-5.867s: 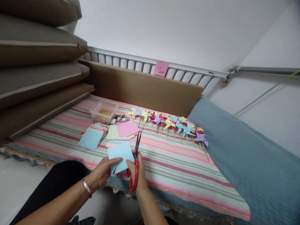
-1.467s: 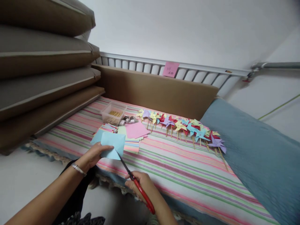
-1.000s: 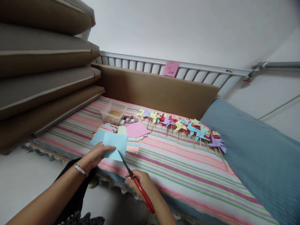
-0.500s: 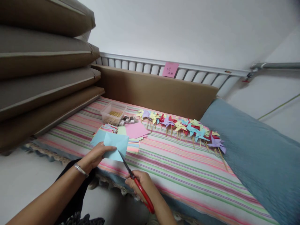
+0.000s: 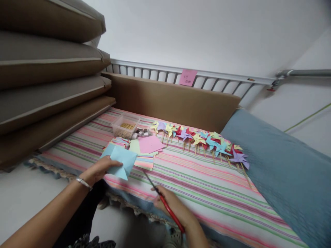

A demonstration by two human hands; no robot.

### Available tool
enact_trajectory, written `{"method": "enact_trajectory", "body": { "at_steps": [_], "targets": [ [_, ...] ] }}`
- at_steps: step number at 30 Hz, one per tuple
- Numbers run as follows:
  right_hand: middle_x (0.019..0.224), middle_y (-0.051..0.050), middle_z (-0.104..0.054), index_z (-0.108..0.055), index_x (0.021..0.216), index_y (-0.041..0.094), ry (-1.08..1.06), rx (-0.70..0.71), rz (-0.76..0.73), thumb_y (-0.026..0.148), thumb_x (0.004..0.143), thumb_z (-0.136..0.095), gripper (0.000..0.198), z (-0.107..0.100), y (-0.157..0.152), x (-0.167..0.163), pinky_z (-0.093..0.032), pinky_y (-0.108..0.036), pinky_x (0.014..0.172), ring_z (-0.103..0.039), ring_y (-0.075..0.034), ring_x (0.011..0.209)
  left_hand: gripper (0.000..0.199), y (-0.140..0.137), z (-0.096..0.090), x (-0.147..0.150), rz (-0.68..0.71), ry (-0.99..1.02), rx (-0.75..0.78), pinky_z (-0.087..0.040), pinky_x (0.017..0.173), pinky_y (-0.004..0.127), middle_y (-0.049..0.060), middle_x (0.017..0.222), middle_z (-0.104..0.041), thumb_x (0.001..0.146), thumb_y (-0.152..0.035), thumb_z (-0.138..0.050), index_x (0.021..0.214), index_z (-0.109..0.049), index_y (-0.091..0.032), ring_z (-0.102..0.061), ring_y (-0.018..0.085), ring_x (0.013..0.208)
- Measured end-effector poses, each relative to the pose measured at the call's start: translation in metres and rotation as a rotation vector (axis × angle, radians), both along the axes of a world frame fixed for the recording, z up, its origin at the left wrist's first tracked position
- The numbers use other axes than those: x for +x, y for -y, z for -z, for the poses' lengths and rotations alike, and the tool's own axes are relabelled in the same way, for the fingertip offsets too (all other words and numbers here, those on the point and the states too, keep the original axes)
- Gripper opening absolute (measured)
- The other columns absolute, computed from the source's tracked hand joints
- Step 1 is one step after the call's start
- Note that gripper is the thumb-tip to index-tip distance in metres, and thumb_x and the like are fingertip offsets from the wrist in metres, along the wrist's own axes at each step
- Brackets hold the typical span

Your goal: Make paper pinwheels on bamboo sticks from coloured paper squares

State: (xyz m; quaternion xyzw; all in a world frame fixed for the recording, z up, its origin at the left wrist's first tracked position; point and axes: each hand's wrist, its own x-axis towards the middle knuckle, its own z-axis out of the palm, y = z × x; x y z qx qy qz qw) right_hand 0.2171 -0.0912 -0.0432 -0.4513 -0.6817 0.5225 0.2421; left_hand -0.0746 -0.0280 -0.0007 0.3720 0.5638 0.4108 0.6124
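My left hand is closed on a light blue paper square, its thumb lying across the top; a slit shows at the paper's near edge. Another light blue sheet shows behind it, partly hidden. My right hand grips scissors with red handles. Their dark blades look closed, point up and left, and are apart from the paper. Beyond the hands lie a pink paper sheet and a stack of coloured paper.
A clear plastic box of thin sticks stands at the back left, small grey-white pieces beside it. Paper pinwheels on sticks line the striped cloth. Thick brown cushions are stacked at left; a brown board leans behind.
The scissors have come out of the paper, moving right and toward me with my right hand. My left hand has shifted left, turning the blue square.
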Motion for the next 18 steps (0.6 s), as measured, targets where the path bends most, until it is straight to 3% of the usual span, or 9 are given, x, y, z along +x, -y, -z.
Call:
{"method": "enact_trajectory", "body": {
  "at_steps": [4,7,10,14,18],
  "targets": [
    [0.079,-0.001,-0.059,-0.047,0.116,0.017,-0.157,0.117,0.314,0.030,0.079,-0.054,0.040,0.004,-0.014,-0.009,-0.043,-0.024,0.060,-0.054,-0.013,0.064,0.019,0.016,0.006,0.024,0.242,-0.002,-0.066,-0.050,0.057,0.031,0.010,0.064,-0.071,0.050,-0.017,-0.075,0.067,-0.069,-0.010,-0.064,0.023,0.055],
    [0.081,-0.001,-0.057,-0.046,0.117,0.018,-0.254,0.107,0.347,0.031,0.076,-0.058,0.045,0.001,-0.017,-0.023,-0.045,-0.025,0.062,-0.055,-0.014,0.068,0.012,0.027,0.008,0.047,0.401,-0.038,-0.082,-0.046,0.049,0.027,0.008,0.061,-0.070,0.054,-0.017,-0.072,0.064,-0.070,-0.011,-0.061,0.021,0.049],
    [0.084,-0.001,-0.058,-0.053,0.110,0.019,-0.261,0.114,0.318,0.021,0.068,-0.062,0.042,-0.004,-0.016,-0.034,-0.045,-0.025,0.064,-0.055,-0.015,0.072,0.013,0.030,0.008,0.060,0.468,-0.037,-0.078,-0.044,0.047,0.026,0.007,0.063,-0.071,0.055,-0.017,-0.071,0.067,-0.071,-0.013,-0.060,0.020,0.049],
    [0.093,-0.003,-0.060,-0.053,0.105,0.019,-0.367,0.135,0.317,0.016,0.069,-0.057,0.036,-0.002,-0.015,-0.042,-0.044,-0.026,0.070,-0.057,-0.017,0.080,0.021,0.023,0.015,0.059,0.456,0.084,-0.087,-0.048,0.056,0.027,0.009,0.070,-0.072,0.058,-0.021,-0.074,0.077,-0.072,-0.011,-0.063,0.021,0.057],
    [0.098,-0.005,-0.060,-0.049,0.104,0.018,-0.538,0.141,0.475,0.019,0.070,-0.056,0.035,0.007,-0.017,-0.048,-0.044,-0.029,0.077,-0.057,-0.020,0.088,0.026,0.020,0.030,0.060,0.190,0.379,-0.057,-0.050,0.066,0.027,0.009,0.080,-0.072,0.065,-0.027,-0.073,0.084,-0.070,-0.011,-0.064,0.019,0.067]
  ]
}}
